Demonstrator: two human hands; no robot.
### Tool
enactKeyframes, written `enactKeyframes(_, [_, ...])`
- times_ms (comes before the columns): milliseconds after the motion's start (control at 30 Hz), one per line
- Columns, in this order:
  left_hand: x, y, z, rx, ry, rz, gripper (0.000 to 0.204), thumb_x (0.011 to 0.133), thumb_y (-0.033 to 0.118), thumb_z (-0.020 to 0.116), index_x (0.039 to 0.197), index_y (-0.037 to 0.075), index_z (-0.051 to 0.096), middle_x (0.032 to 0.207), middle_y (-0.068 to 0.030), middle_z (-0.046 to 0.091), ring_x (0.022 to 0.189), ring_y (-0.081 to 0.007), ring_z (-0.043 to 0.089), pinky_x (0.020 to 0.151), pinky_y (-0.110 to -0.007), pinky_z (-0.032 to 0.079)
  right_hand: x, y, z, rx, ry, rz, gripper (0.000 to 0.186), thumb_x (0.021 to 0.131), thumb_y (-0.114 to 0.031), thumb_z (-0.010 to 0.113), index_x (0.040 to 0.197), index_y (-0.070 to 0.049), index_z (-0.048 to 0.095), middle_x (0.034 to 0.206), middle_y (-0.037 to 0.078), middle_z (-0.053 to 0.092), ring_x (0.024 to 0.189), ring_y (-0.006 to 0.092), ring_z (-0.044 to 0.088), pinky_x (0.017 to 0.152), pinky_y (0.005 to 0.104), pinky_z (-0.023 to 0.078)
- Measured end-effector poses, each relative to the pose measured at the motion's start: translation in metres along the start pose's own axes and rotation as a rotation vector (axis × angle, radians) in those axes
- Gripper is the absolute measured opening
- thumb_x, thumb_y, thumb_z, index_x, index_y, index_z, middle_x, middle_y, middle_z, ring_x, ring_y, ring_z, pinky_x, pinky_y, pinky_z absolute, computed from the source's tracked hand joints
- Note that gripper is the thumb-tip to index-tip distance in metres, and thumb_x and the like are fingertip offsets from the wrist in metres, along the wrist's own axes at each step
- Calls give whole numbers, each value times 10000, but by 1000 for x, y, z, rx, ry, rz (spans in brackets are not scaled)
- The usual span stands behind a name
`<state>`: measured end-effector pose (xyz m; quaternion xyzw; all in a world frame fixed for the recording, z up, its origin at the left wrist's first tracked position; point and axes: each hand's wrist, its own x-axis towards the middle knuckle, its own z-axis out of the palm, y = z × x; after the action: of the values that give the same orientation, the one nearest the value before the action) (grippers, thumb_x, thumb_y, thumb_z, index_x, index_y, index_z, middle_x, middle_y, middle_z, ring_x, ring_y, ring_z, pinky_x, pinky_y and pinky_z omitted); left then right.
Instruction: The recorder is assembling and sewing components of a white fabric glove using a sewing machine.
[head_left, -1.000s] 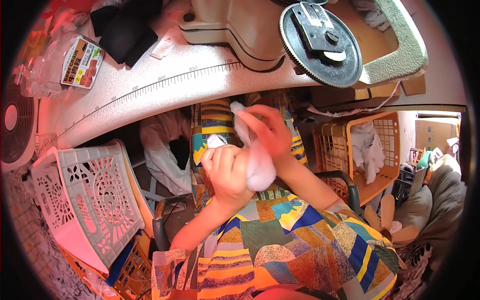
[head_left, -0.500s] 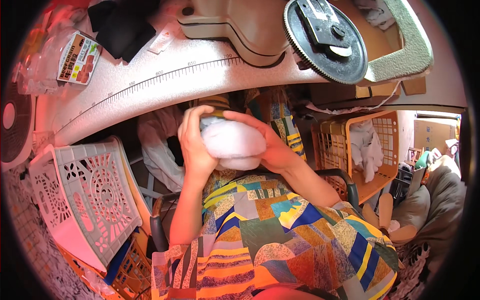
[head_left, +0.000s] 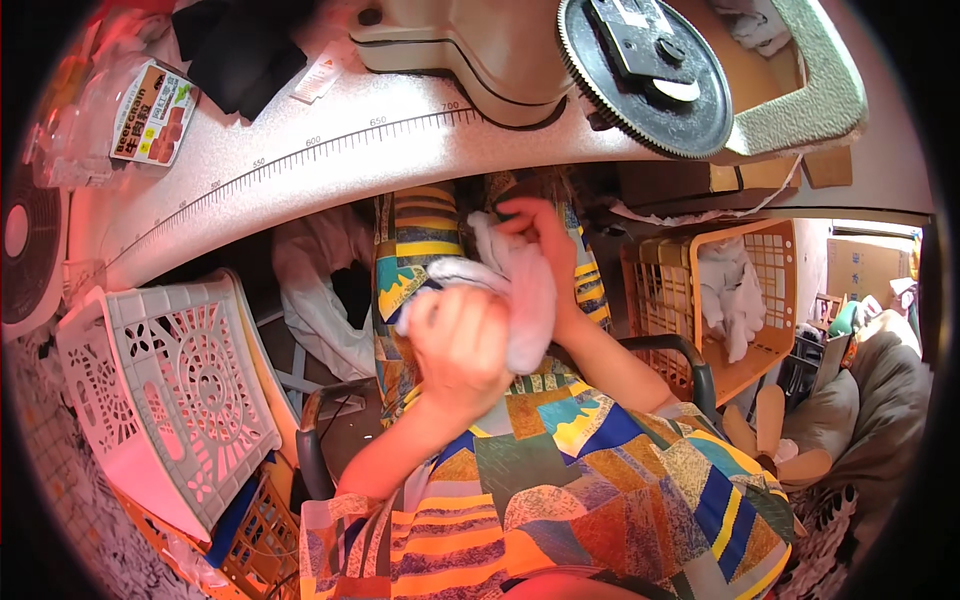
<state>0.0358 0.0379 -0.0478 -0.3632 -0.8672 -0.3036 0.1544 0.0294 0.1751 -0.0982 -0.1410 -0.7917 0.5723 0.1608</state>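
A soft, fluffy white cloth piece [head_left: 530, 300] hangs bunched and folded between my two hands, above my lap. Its exact kind does not show. My left hand [head_left: 460, 345] is closed in a fist on the near left part, the knuckles slightly blurred. On the far right side, my right hand [head_left: 552, 250] grips the upper end with its fingers bent over it. A grey-edged fold of the cloth sticks out above my left fist. Part of the piece is hidden inside both hands.
Ahead lies a white table [head_left: 330, 165] with a ruler scale along its edge. A machine with a black toothed wheel [head_left: 650, 75] stands on it. A white plastic basket [head_left: 190, 390] is at left, an orange basket [head_left: 780, 330] with white cloth at right. Chair armrests flank me.
The cloth piece was a rounded bundle cupped between both hands; now it is folded lengthwise and twisted. My left hand has moved nearer and rightward into a fist, and my right hand has shifted right.
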Motion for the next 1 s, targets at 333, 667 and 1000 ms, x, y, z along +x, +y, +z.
enactKeyframes(333, [9, -11, -2, 107, -2, -139, 279, 633, 150, 678, 857, 17, 578, 851, -101, 569, 858, -266, 557, 829, -394, 320, 4, -26, -15, -233, -191, -645, 511, 665, -102, 689, 1171, -91, 620, 1040, 95, 641, 928, 264, 627, 745, 329, 502])
enactKeyframes(667, [11, 1, -4, -50, -78, -146, 331, 569, 137, 722, 862, 46, 597, 876, -74, 590, 954, -258, 556, 850, -415, 296, 17, -17, -14, -204, -121, -525, 592, 648, -52, 689, 1233, -79, 598, 825, 64, 620, 709, 186, 577, 647, 246, 457])
enactKeyframes(1000, [21, -52, 1, -312, -98, -367, 299, 645, 102, 682, 929, 83, 589, 886, -91, 612, 816, -275, 577, 768, -358, 369, -2, -22, -27, 1045, -662, 416, 783, 788, -133, 704, 1460, -30, 316, 1360, 91, 477, 1237, 145, 454, 1023, 301, 358])
